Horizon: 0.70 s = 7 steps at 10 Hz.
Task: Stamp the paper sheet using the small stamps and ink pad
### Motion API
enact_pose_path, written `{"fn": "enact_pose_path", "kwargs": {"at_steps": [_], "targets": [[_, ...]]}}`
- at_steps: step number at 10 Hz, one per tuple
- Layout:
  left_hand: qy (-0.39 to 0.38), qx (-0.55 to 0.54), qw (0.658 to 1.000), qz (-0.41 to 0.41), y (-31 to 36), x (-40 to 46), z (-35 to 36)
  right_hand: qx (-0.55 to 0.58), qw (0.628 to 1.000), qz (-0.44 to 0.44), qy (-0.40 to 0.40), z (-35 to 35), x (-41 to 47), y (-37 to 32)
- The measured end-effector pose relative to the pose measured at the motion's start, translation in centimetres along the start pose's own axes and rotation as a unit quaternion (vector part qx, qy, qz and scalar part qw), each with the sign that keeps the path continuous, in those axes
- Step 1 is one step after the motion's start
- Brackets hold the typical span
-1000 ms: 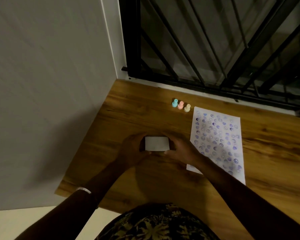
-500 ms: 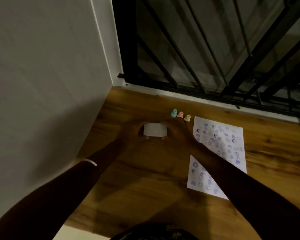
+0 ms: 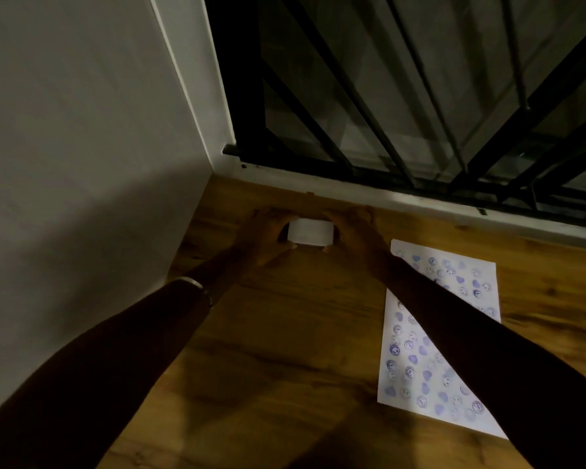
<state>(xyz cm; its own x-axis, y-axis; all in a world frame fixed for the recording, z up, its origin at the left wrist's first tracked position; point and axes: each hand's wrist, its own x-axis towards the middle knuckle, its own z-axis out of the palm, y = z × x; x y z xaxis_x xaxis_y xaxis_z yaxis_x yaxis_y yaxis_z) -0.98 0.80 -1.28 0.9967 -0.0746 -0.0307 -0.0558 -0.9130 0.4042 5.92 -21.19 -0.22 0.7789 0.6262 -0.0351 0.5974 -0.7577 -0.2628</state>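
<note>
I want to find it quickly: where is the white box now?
The white box sits far on the wooden table, gripped between left hand and right hand.

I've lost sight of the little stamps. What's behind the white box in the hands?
Behind the box only wood table and window sill show. The hands cover its sides; no stamps visible.

The bench (image 3: 285,333) is grained wood with a soft sheen. The paper sheet (image 3: 416,377) looks matt. The window bars (image 3: 318,106) are dark painted metal.
</note>
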Motion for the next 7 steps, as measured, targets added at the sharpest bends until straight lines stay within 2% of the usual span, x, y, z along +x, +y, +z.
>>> {"fn": "enact_pose_path", "kwargs": {"at_steps": [4, 5, 6, 7], "targets": [[0.021, -0.060, 0.998, 0.006, -0.6, 0.4, 1.2, 0.014, 0.998, 0.045, -0.039, 0.7, 0.6, 0.1], [0.016, -0.051, 0.999, -0.003, -0.3, 0.2, 1.5, -0.024, 0.998, 0.030, -0.046, 0.5, 0.6, -0.1], [0.009, -0.026, 1.000, -0.015, 0.4, -0.4, 1.1, -0.008, 0.998, 0.031, -0.047, -0.7, -0.2, -1.0], [0.034, -0.013, 0.999, -0.007, 1.4, -1.0, 0.7, -0.003, 0.999, 0.035, -0.029, -1.7, -1.0, -1.4]]}}
